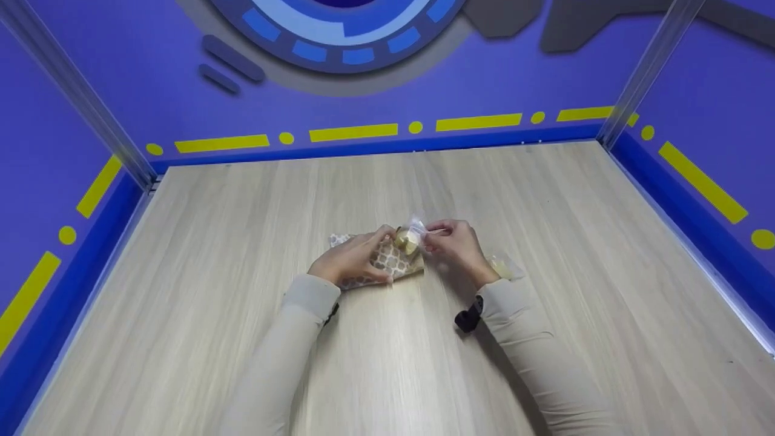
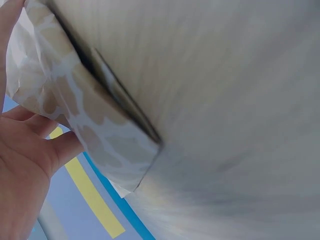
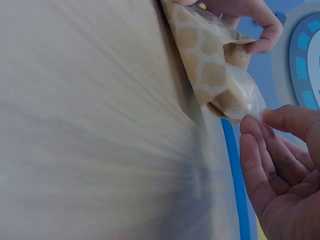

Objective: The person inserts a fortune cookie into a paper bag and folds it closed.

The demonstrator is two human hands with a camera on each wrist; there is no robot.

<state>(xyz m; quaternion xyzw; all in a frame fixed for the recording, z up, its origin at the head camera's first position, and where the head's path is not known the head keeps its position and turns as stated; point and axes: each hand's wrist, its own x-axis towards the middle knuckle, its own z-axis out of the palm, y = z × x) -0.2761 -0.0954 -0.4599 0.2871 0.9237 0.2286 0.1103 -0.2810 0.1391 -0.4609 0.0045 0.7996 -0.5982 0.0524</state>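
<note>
A brown paper bag (image 1: 390, 260) with a white giraffe-like pattern lies on its side on the table. My left hand (image 1: 357, 254) grips it, thumb near its lower side and fingers at the upper edge of its mouth. At that mouth my right hand (image 1: 459, 245) pinches the end of a clear plastic packet (image 1: 415, 231) between thumb and fingertips. Something yellowish shows through the plastic. In the right wrist view, part of the packet (image 3: 245, 90) sits inside the mouth, its inner end hidden by the paper (image 3: 202, 60).
Beside my right wrist, partly behind it, a second clear packet (image 1: 507, 266) with pale yellow contents lies on the wood-grain table (image 1: 242, 339). Blue walls (image 1: 412, 85) with yellow markings stand at the back and both sides. A dark band (image 1: 469, 316) circles my right wrist.
</note>
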